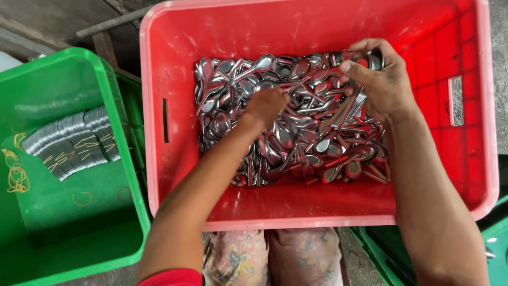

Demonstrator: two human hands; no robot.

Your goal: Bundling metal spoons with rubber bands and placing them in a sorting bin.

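While our right hand (382,79) holds a bunch of spoons (346,111), handles toward us, our left hand (266,104) digs curled fingers into the pile (288,137) just beside it, grip hidden

We look down into a red crate (174,175) holding a heap of metal spoons (296,132). Our left hand (266,105) digs fingers-down into the middle of the heap, while our right hand (378,77) grips a bunch of spoons (353,106) by their ends at the far right. Beside it, a green crate (63,212) holds banded stacks of spoons (71,140) and loose rubber bands (16,172).
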